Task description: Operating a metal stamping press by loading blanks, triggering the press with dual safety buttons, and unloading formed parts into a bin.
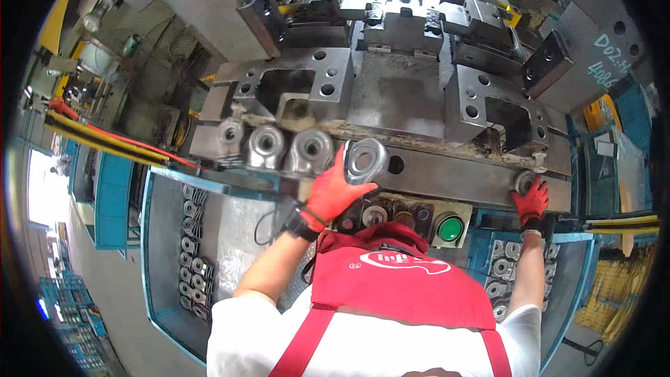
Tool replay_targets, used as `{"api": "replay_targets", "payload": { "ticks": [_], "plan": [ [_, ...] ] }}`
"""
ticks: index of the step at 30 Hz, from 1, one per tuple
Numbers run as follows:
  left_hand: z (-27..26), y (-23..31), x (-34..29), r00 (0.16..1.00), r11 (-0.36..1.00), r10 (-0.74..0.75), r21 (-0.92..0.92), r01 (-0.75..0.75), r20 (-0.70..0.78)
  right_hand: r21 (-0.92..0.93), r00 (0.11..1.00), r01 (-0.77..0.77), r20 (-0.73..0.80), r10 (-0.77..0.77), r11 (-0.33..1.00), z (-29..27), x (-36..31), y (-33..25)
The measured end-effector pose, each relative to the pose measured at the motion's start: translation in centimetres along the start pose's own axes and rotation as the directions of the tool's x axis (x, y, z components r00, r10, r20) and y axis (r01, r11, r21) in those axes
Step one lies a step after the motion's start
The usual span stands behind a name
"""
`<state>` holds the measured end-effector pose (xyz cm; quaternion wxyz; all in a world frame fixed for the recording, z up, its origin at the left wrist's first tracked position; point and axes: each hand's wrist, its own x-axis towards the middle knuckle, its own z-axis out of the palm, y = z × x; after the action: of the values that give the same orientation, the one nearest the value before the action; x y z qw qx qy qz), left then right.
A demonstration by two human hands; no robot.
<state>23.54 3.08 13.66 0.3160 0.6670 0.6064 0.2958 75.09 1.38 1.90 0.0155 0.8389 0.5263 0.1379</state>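
Observation:
My left hand (pixel 329 197), in a red glove, grips the left side of a stamped metal ring part (pixel 380 162) with a wide centre hole. This part is tilted up above the front ledge (pixel 447 173) of the press, beside the stacked pieces. Far to the right, my red-gloved right hand (pixel 532 201) has its fingers closed at the edge of a smaller-looking round metal part (pixel 521 180) on the ledge. The palm hides the lower side of that part. Both forearms are stretched out and wide apart.
Stacks of similar stamped parts (pixel 265 145) stand on the ledge at left. Ahead rise the steel die blocks (pixel 321 63). A green push button (pixel 450 229) sits on a panel before me. Blue-edged bins with rows of parts flank me at left (pixel 148 265) and right (pixel 583 265).

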Motion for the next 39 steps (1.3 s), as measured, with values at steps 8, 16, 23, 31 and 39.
{"api": "replay_targets", "payload": {
  "ticks": [8, 16, 23, 31, 39],
  "plan": [
    [6.0, -5.0, 2.4, 0.918, 0.859, -0.396, 0.349, 0.374, -0.010, 0.091, 0.941, -0.118, 0.327, 0.083, 0.989, 0.6, 2.8, -0.2],
    [8.8, -8.1, 0.8, 0.972, 0.840, -0.118, 0.501, 0.208, -0.205, 0.309, 0.991, -0.009, 0.130, -0.033, 0.951, 0.3, 0.4, -0.3],
    [7.4, -5.1, -1.0, 0.988, 0.877, 0.019, 0.476, 0.057, -0.153, 0.125, 0.940, -0.236, 0.281, 0.194, 0.964, -1.0, 0.1, 0.7],
    [1.8, -6.2, -4.7, 0.913, 0.978, 0.150, 0.190, -0.081, -0.380, 0.441, 0.985, -0.175, 0.074, 0.159, 0.880, -4.1, -1.8, 0.4],
    [-2.2, -10.6, -6.7, 0.725, 0.988, -0.040, -0.135, -0.073, -0.688, 0.920, 0.940, -0.230, 0.294, -0.171, 0.318, -18.9, -8.1, -7.9]
  ]
}}
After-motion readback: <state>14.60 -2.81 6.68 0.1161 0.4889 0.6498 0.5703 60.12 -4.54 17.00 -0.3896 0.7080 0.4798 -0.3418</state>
